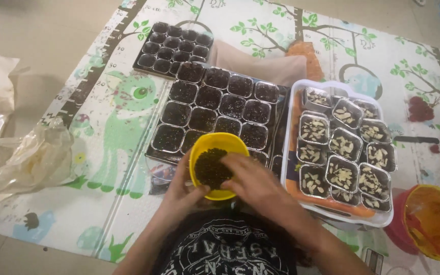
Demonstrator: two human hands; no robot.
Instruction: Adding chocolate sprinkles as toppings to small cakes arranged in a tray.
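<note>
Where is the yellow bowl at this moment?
In the head view the yellow bowl sits at lower centre, held by the left hand, with the right hand reaching into it, just in front of the black tray of cups.

This looks like a home, with food being prepared on the floor. A child's foam play mat printed with green trees and cartoon animals (pixel 128 102) covers pale floor tiles (pixel 36 30). On it sit black trays of small foil dessert cups (pixel 215 109), and crumpled clear plastic bags (pixel 21 158) lie at the left.
</note>
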